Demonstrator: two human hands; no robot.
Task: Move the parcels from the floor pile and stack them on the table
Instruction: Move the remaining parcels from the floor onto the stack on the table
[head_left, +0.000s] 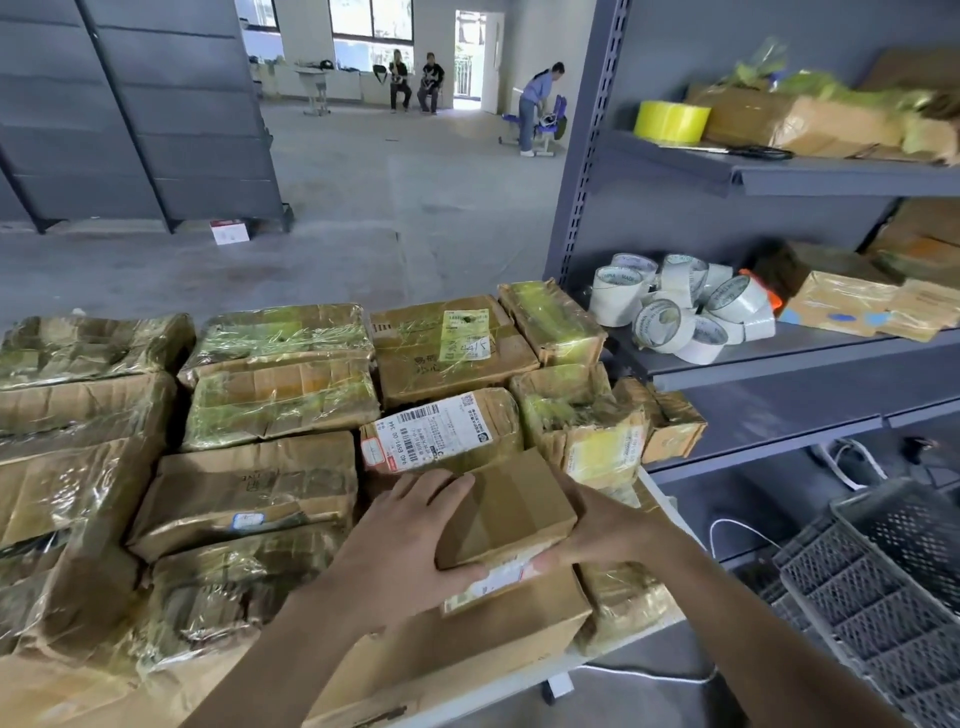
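A small plain cardboard parcel (511, 512) is held between both my hands above the stacked parcels. My left hand (402, 540) grips its left side, thumb under the near edge. My right hand (597, 525) holds its right side. The parcel rests on or just over a larger brown box (498, 639) at the near right of the table. Several tape-wrapped cardboard parcels (275, 395) cover the table, among them one with a white shipping label (441, 431). Only the table's white edge (524, 680) shows, and the floor pile is out of view.
A grey metal shelf unit (769, 353) stands right beside the table, holding white tape rolls (680, 312), a yellow roll (672, 120) and more packets. Grey plastic crates (883, 587) sit at lower right. Beyond the table lies open concrete floor, with people far off.
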